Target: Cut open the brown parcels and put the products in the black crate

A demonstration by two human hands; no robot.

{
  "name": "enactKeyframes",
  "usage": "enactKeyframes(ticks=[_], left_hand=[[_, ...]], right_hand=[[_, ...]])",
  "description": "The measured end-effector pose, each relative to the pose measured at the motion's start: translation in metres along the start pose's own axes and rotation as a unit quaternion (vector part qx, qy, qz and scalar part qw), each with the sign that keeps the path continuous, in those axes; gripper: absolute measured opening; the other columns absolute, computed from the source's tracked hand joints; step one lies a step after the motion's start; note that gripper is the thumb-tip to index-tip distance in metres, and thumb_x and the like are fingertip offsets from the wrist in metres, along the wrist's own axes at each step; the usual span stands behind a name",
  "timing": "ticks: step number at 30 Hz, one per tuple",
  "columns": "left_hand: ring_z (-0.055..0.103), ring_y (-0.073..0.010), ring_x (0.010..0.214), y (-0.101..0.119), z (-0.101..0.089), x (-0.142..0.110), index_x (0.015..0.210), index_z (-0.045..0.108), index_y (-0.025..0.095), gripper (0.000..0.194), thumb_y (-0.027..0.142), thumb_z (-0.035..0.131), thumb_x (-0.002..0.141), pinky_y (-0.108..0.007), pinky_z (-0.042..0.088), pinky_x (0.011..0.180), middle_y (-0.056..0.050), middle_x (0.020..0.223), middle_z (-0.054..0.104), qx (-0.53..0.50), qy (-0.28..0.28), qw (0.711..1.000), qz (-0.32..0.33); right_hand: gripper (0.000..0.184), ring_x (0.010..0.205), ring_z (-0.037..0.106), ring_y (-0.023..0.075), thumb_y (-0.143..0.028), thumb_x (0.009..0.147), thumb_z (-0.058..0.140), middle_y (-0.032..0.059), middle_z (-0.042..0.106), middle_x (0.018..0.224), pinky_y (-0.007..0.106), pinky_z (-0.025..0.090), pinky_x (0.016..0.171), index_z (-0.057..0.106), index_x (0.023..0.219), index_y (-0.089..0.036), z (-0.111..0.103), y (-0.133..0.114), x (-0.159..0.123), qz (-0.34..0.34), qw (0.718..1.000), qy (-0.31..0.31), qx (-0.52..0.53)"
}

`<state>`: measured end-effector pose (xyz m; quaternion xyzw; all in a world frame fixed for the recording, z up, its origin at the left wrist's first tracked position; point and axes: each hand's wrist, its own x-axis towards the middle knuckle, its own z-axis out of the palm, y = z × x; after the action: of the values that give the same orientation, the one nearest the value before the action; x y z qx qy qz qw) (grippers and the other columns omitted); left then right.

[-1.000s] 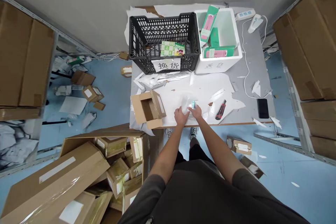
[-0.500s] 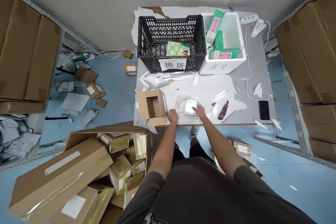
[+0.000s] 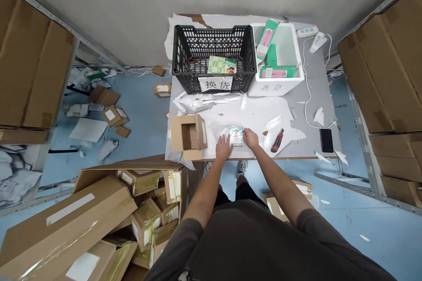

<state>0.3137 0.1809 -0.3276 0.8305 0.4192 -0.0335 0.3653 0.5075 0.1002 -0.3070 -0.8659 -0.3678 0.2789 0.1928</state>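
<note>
A small white-and-teal printed box [image 3: 236,136] lies on the white paper near the table's front edge, with a piece of clear plastic wrap [image 3: 217,129] beside it. My left hand [image 3: 223,147] rests at its left side, fingers stretched out and touching or nearly touching its edge. On the opposite side, my right hand [image 3: 251,138] has its fingers closed at the box's right edge; the thumb is partly hidden. Left of my hands stands an opened cardboard carton [image 3: 194,151], flaps spread. A red-and-black utility knife [image 3: 277,140] lies to the right.
Behind, a black plastic crate [image 3: 214,35] holds a green-and-white printed pack, and a white foam bin [image 3: 292,85] holds several green-and-pink boxes. A phone [image 3: 326,140] and a white cable [image 3: 306,92] are at right. A large carton of parcels [image 3: 132,162] stands at lower left.
My left hand has opened from a closed fist and moved right to the box. My right hand has shifted from the box's top to its right edge. The box's face looks different.
</note>
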Motion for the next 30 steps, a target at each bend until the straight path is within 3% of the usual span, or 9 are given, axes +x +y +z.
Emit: enactKeyframes(ticks=[2,4,7,10,13,17,21,25,30], left_hand=[[0.026,-0.0403,0.163,-0.007,-0.001,0.0,0.163,0.044,0.022,0.073,0.047,0.064,0.098,-0.057,0.035,0.125,-0.018,0.172,0.039,-0.016,-0.008,1.0,-0.006],[0.025,-0.0383,0.163,-0.013,0.0,-0.001,0.163,0.044,0.021,0.074,0.05,0.065,0.098,-0.056,0.034,0.127,-0.017,0.173,0.037,-0.032,-0.008,0.999,-0.012],[0.026,-0.0358,0.164,-0.017,0.003,-0.004,0.16,0.045,0.019,0.074,0.05,0.067,0.097,-0.055,0.033,0.128,-0.019,0.172,0.038,-0.049,0.005,0.999,-0.022],[0.028,-0.0349,0.163,-0.02,0.006,-0.004,0.159,0.045,0.018,0.077,0.05,0.073,0.094,-0.052,0.034,0.128,-0.02,0.17,0.041,-0.067,0.029,0.997,-0.033],[0.031,-0.035,0.162,-0.021,0.006,-0.003,0.16,0.043,0.016,0.08,0.044,0.075,0.093,-0.051,0.033,0.13,-0.021,0.167,0.044,-0.065,0.032,0.997,-0.031],[0.031,-0.0339,0.162,-0.02,-0.002,-0.004,0.164,0.039,0.015,0.078,0.038,0.069,0.096,-0.051,0.029,0.132,-0.019,0.168,0.044,-0.009,0.015,1.0,-0.008],[0.028,-0.0366,0.163,-0.013,-0.008,-0.007,0.16,0.051,0.021,0.065,0.043,0.064,0.1,-0.053,0.035,0.128,-0.016,0.173,0.036,0.065,-0.026,0.997,-0.019],[0.021,-0.0382,0.165,-0.007,-0.003,-0.009,0.153,0.061,0.026,0.052,0.045,0.058,0.104,-0.056,0.04,0.124,-0.013,0.178,0.027,0.096,-0.049,0.994,-0.031],[0.016,-0.0365,0.167,-0.008,0.004,-0.01,0.159,0.054,0.025,0.056,0.044,0.053,0.107,-0.056,0.038,0.124,-0.013,0.18,0.019,0.082,-0.054,0.995,-0.025]], right_hand=[[0.016,0.097,0.068,0.0249,-0.025,0.098,0.055,0.0076,0.075,0.106,0.031,0.047,0.088,0.07,0.105,-0.024,-0.011,0.009,0.002,0.015,0.999,0.023,0.043],[0.018,0.091,0.069,0.0239,-0.033,0.099,0.054,0.0063,0.076,0.097,0.03,0.048,0.084,0.069,0.104,-0.023,-0.019,0.022,0.003,0.089,0.989,0.081,0.091],[0.023,0.086,0.07,0.0251,-0.035,0.098,0.05,0.0083,0.076,0.094,0.031,0.051,0.078,0.067,0.105,-0.021,-0.022,0.044,0.002,0.258,0.941,0.18,0.123],[0.03,0.088,0.07,0.0272,-0.031,0.098,0.042,0.012,0.076,0.098,0.034,0.052,0.078,0.066,0.11,-0.019,-0.017,0.051,-0.003,0.333,0.908,0.222,0.126],[0.033,0.091,0.07,0.0265,-0.038,0.102,0.043,0.0104,0.075,0.095,0.034,0.052,0.085,0.067,0.116,-0.019,-0.008,0.035,-0.012,0.28,0.928,0.211,0.129],[0.034,0.093,0.071,0.0241,-0.046,0.098,0.059,0.0057,0.076,0.094,0.031,0.051,0.088,0.071,0.119,-0.021,0.009,-0.003,-0.022,0.11,0.984,0.064,0.126],[0.048,0.109,0.071,0.0293,-0.047,0.088,0.074,0.0169,0.075,0.118,0.031,0.051,0.089,0.072,0.122,-0.012,0.026,-0.019,-0.016,0.151,0.986,-0.023,0.072],[0.051,0.11,0.069,0.0328,-0.053,0.086,0.078,0.0196,0.074,0.117,0.033,0.05,0.085,0.073,0.114,-0.012,0.04,-0.013,-0.004,0.205,0.978,-0.019,0.038],[0.045,0.118,0.058,0.0371,-0.052,0.086,0.076,0.023,0.067,0.122,0.042,0.047,0.096,0.069,0.108,-0.013,0.059,-0.009,-0.011,0.144,0.987,0.076,0.003]])
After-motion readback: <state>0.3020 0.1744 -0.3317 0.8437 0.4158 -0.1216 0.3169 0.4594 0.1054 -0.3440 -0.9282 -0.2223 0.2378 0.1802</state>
